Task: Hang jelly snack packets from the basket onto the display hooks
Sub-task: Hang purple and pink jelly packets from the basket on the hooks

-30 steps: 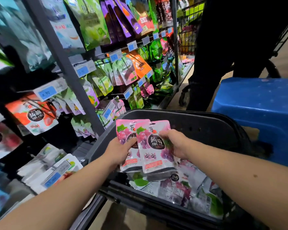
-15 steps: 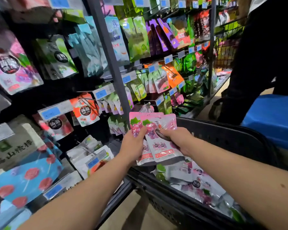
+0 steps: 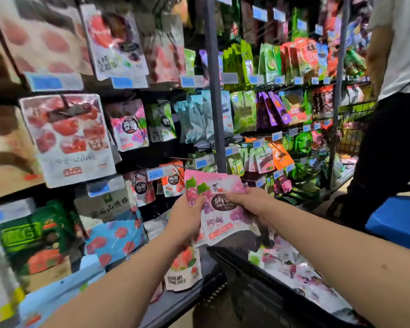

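Both hands hold a small stack of pink grape jelly packets (image 3: pixel 219 209) upright in front of the display rack. My left hand (image 3: pixel 187 220) grips the stack's left edge, thumb on the front. My right hand (image 3: pixel 251 204) grips its right edge. Below and to the right, the black basket (image 3: pixel 251 294) holds several more pink and green packets (image 3: pixel 291 266). A matching pink packet (image 3: pixel 129 125) hangs on a hook up and to the left, beside a green one (image 3: pixel 162 123). The view is blurred.
The rack is packed with hanging snack bags and blue price tags (image 3: pixel 155 173). A grey upright post (image 3: pixel 214 86) divides it. A person in dark trousers (image 3: pixel 386 150) stands at right beside a blue stool (image 3: pixel 398 221).
Both hands lifted the pink packets up out of the basket toward the rack. The view swung up and left, showing higher rows of hooks.
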A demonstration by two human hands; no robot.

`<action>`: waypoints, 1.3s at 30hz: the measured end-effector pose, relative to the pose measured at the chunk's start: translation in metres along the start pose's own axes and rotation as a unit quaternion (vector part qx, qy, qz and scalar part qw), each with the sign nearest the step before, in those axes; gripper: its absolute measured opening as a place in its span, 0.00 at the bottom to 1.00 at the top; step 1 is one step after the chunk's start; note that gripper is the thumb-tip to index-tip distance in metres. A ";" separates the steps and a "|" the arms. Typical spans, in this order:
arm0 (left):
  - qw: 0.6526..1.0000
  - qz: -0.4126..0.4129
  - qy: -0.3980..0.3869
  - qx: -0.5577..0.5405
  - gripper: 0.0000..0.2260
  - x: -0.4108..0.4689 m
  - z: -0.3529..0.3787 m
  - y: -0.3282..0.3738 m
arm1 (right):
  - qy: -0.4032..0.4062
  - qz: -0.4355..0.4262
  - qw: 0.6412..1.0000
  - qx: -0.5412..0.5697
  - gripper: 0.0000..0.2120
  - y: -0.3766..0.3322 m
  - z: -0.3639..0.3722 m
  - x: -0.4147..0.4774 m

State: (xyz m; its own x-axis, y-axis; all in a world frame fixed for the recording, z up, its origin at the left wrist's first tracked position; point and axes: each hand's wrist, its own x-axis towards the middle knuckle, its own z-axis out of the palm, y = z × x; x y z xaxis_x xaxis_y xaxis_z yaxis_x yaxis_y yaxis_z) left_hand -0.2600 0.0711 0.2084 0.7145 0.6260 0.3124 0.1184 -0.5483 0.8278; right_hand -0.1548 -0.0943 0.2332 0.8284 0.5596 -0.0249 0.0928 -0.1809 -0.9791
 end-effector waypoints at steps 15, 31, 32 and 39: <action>0.990 0.031 0.100 0.093 0.16 0.005 -0.108 0.011 | -0.136 0.095 0.985 0.040 0.08 -0.074 0.073 -0.001; 0.964 0.050 0.217 0.146 0.20 0.141 -0.163 0.004 | -0.083 -0.037 0.989 0.118 0.10 -0.143 0.131 0.169; 0.963 0.052 0.223 0.145 0.20 0.144 -0.166 0.006 | -0.084 -0.044 0.988 0.121 0.12 -0.148 0.133 0.177; 0.946 0.042 0.277 0.160 0.20 0.166 -0.181 0.018 | -0.078 -0.093 0.982 0.144 0.11 -0.175 0.139 0.208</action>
State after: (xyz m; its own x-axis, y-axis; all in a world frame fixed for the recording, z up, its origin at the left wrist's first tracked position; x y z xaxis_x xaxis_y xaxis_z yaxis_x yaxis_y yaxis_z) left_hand -0.2640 0.2655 0.3597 0.2699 0.7184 0.6411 0.3437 -0.6938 0.6328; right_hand -0.0755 0.1668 0.3715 0.7157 0.6819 0.1511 0.0563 0.1593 -0.9856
